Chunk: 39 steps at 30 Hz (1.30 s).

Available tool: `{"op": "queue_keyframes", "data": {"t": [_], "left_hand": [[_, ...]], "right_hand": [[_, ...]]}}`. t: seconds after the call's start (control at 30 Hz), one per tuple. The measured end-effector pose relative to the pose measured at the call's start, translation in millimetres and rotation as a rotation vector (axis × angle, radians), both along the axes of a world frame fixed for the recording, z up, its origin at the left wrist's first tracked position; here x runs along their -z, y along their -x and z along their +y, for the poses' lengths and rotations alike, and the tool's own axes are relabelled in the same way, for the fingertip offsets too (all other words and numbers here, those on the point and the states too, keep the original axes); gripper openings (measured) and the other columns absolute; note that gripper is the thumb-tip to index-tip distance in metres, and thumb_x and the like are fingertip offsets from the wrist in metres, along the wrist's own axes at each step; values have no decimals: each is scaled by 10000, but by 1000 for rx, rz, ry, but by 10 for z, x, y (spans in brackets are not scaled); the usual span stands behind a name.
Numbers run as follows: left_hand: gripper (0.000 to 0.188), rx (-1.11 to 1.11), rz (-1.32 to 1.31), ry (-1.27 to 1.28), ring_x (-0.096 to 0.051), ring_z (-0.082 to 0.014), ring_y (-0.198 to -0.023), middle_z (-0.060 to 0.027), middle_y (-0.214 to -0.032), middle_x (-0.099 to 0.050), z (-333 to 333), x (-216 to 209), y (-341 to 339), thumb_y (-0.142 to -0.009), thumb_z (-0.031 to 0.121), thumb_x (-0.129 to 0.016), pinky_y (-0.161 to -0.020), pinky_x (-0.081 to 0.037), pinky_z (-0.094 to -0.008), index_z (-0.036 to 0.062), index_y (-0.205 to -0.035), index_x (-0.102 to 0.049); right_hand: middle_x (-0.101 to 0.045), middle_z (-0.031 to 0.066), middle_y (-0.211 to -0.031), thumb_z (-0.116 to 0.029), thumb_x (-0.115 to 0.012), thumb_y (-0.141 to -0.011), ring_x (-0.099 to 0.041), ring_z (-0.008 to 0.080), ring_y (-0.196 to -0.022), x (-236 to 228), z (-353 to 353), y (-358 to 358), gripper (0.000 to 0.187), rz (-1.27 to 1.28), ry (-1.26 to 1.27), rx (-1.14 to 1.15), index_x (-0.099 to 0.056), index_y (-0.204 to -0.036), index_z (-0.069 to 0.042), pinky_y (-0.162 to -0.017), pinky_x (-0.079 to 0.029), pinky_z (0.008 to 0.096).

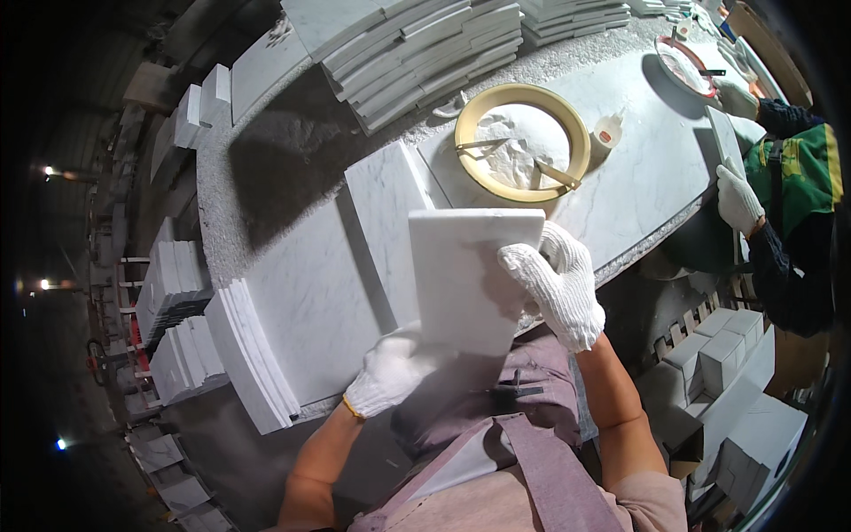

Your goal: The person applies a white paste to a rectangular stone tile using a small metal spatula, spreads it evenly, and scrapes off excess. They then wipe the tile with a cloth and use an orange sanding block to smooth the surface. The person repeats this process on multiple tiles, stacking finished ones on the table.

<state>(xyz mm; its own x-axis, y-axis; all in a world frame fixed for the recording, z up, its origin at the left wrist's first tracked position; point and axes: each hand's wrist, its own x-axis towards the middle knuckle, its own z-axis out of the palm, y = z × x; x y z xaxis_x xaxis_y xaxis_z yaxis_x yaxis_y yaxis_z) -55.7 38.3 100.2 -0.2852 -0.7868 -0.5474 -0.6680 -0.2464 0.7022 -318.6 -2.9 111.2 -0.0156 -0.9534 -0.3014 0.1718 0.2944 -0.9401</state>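
Observation:
A white marble tile (467,275) is held up in front of me, above the table's near edge. My right hand (565,285), in a white knitted glove, is closed on its right edge, with the thumb across the face and the fingers behind. At the tile's lower left corner is my left hand (390,371), also gloved, closed about that corner; its fingertips blur into the white of the tile. Beyond the tile stands a yellow basin (583,146) of white powder or paste, with two scrapers (557,174) in it.
Marble slabs (319,293) lie on the table, with upright slabs (253,359) at its left end. Stacked tiles (425,53) line the back. A small bottle (608,130) stands beside the basin. At right, a co-worker's gloved hand (739,199) holds another tile near a red-rimmed basin (660,55).

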Motion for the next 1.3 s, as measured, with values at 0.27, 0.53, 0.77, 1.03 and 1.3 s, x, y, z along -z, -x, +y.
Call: {"op": "queue_keyframes", "data": {"t": [0.27, 0.53, 0.77, 1.03, 1.3], "left_hand": [[327, 246, -81, 380, -739, -334, -1019, -129, -1092, -771, -427, -97, 164, -1001, 341, -671, -940, -565, -386, 62, -1145, -766], [387, 419, -267, 1036, -639, -385, -1230, -179, -1334, -674, -1083, 437, 437, -921, 211, -704, -1039, -537, -401, 68, -1281, -690], [327, 512, -310, 656, -653, -335, -1144, -148, -1285, -652, -1206, 728, 394, -919, 206, -621, -985, -552, -368, 72, -1213, -672], [155, 635, -207, 965, -679, -335, -922, -123, -929, -676, -973, 507, -58, -820, 222, -723, -779, -567, -449, 74, -856, -691], [255, 108, 0, 756, -722, -291, -929, -154, -942, -730, -524, 472, -572, -974, 283, -720, -964, -568, -420, 33, -994, -763]], "right_hand": [[-748, 68, -948, -200, -778, -968, -669, 112, -827, 236, 49, 180, 257, 142, 138, 44, -752, -1124, 3, -758, -548, 280], [-736, 29, -912, -139, -745, -990, -652, 76, -793, 422, 106, 165, 207, -27, 25, 116, -729, -1138, 5, -691, -539, 256], [-735, 27, -955, -143, -746, -1004, -647, 76, -842, 374, 141, 115, 219, -29, -76, 4, -721, -1164, 4, -743, -537, 255], [-722, 18, -932, -148, -754, -1006, -646, 84, -839, 376, 164, -63, 211, -20, -63, -21, -714, -1130, 18, -759, -530, 254], [-717, 35, -880, -202, -726, -1017, -642, 82, -773, 522, 119, -96, 206, 37, -24, 45, -694, -1028, 1, -682, -533, 264]]}}
